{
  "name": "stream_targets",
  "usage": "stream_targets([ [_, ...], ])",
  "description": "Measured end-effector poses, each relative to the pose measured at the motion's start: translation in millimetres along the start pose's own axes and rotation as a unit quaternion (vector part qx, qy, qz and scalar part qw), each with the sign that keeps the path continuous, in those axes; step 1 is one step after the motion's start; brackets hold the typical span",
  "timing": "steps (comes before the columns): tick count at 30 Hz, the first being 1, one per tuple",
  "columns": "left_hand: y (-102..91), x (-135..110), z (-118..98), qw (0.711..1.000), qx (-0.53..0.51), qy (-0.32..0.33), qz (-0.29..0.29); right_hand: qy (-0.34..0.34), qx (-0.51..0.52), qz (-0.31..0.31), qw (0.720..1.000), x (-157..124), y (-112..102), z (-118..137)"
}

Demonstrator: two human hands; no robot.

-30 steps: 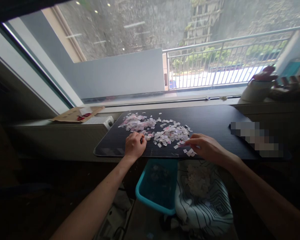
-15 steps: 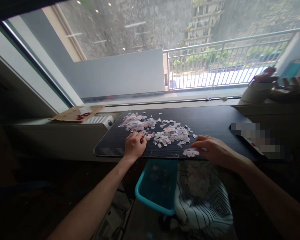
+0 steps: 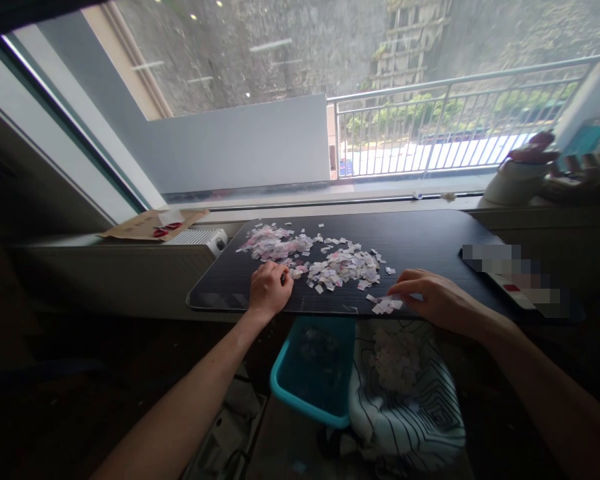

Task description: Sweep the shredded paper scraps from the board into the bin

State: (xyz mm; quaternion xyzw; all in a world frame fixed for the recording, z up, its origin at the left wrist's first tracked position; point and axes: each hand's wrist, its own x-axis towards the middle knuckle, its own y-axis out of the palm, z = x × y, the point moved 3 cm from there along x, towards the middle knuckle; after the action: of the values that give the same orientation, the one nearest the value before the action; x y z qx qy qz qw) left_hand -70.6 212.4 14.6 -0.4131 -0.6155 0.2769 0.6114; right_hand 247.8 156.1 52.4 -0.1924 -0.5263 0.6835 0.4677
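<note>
Scraps (image 3: 386, 305), loose group: just left of right hand (image 3: 430, 298), the nearer; fingers bent, pinch unclear. Left hand (image 3: 270, 288): curled, contents unclear, beside pinkish pile (image 3: 273, 243).

Two bare hands, a left hand (image 3: 271, 288) and a right hand (image 3: 430, 299), are showing; one dark wood-grained tabletop (image 3: 420, 240) is bearing two large heaps (image 3: 345, 267) and one small cluster (image 3: 387, 305) of pale paper scraps, too many to count. One turquoise plastic tub (image 3: 307, 408) and one pale, black-lined container (image 3: 397, 432) are standing below.
</note>
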Motion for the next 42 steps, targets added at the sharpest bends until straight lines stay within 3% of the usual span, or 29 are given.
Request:
stream_targets([
  [7, -1.2, 0.6, -0.3, 1.000, 0.001, 0.003, -0.001, 0.004, 0.018, 0.012, 1.000, -6.7, -2.8, -6.6],
  [12, 0.4, 1.2, 1.1, 1.000, -0.004, 0.007, -0.004, 0.029, 0.007, -0.023, 0.999, -13.8, -6.6, -16.7],
  [20, 0.7, 1.4, 1.3, 1.000, -0.004, 0.007, -0.004, 0.024, 0.046, 0.015, 0.999, -36.6, -0.3, -6.0],
  [29, 1.2, 2.1, 1.3, 1.000, -0.005, 0.013, -0.009, 0.010, 0.031, -0.013, 0.999, -9.6, 8.1, -7.7],
  [36, 0.9, 0.1, 0.7, 1.000, -0.002, 0.005, -0.005, -0.003, 0.020, 0.028, 0.999, -41.4, -3.8, -2.7],
  [39, 0.4, -0.2, 0.4, 1.000, 0.000, 0.003, -0.005, 0.008, 0.018, -0.009, 1.000, -29.2, -2.5, -3.0],
  [42, -0.2, 0.1, 0.2, 1.000, -0.003, 0.006, -0.010, 0.027, 0.001, -0.042, 0.999, 1.1, 6.5, -5.9],
])
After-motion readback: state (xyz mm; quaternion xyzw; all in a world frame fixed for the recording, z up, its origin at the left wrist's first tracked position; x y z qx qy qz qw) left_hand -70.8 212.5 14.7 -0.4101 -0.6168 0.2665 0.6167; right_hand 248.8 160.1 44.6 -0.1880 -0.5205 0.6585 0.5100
